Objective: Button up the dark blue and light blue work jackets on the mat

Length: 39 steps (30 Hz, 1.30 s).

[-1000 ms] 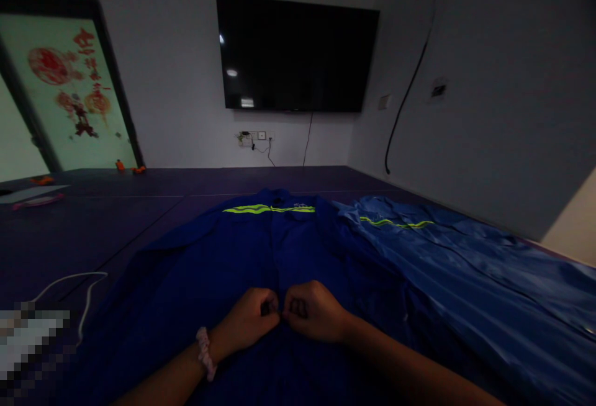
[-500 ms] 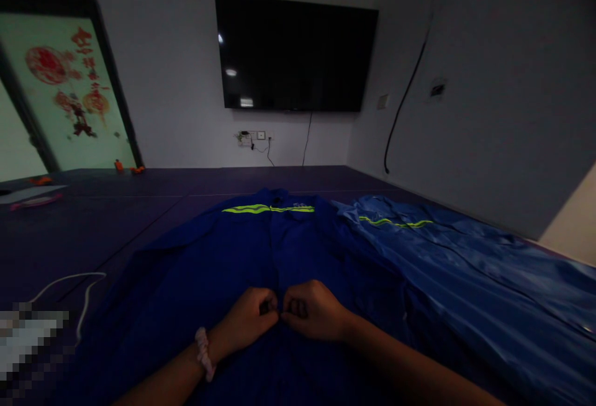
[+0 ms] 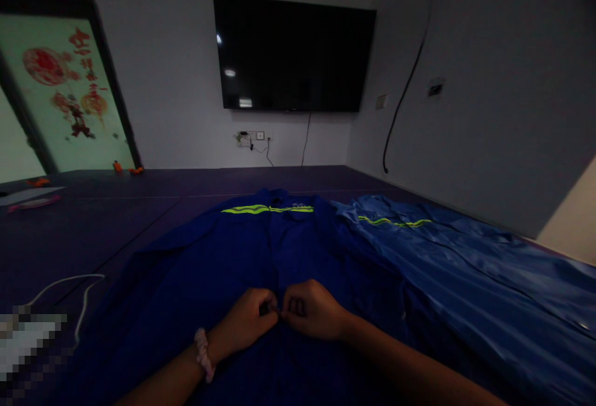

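Note:
A dark blue work jacket (image 3: pixel 233 251) with a yellow-green stripe across its chest lies spread out, collar pointing away from me. My left hand (image 3: pixel 254 311), with a pale pink scrunchie (image 3: pixel 203 354) at the wrist, pinches the jacket's front opening from the left. From the right, my right hand (image 3: pixel 311 310) pinches the same front edge, its fingertips almost meeting those of the left. Whatever fastening lies between the fingertips is too small and dark to make out. To the right, a lighter blue garment (image 3: pixel 447 269) with a similar stripe lies beside the jacket.
The purple floor (image 3: pixel 139 207) runs back to a wall with a television (image 3: pixel 293 52). A white cable (image 3: pixel 86 306) curls at the left near a blurred-out pale object (image 3: pixel 28 344). Small orange things (image 3: pixel 135 171) sit by the glass door (image 3: pixel 79 95). A black cable (image 3: pixel 405 95) hangs at right.
Both hands keep their pinch at the same spot on the jacket's front. The view has shifted very slightly; nothing else has visibly moved.

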Available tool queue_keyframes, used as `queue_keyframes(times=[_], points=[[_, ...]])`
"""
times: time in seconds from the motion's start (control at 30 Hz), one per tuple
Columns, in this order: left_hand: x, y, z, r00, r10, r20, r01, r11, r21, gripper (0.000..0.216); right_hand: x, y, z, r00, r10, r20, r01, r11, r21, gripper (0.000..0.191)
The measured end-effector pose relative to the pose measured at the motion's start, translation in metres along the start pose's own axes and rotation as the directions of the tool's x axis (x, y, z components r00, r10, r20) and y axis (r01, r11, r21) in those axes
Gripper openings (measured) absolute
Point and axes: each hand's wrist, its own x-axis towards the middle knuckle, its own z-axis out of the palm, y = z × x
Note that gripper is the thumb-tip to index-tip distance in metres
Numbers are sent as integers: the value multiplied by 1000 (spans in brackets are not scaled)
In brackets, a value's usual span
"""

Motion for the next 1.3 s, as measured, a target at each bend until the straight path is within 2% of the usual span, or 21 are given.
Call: queue_keyframes(times=[0.3, 0.6, 0.87, 1.3], points=[[1, 0, 0, 1000, 2, 10, -2, 1000, 20, 10, 4, 7, 2, 999, 47, -14, -46, 995, 91, 2], [0, 3, -1, 1000, 10, 8, -10, 1000, 4, 9, 6, 7, 3, 990, 137, 38, -142, 939, 312, 3], [-1, 1, -1, 999, 13, 51, -12, 999, -30, 2, 5, -1, 2, 989, 143, 27, -144, 940, 311, 4], [-1, 5, -3, 993, -29, 119, 31, 999, -20, 4, 9, 9, 2, 954, 261, 144, -298, 859, 416, 16]])
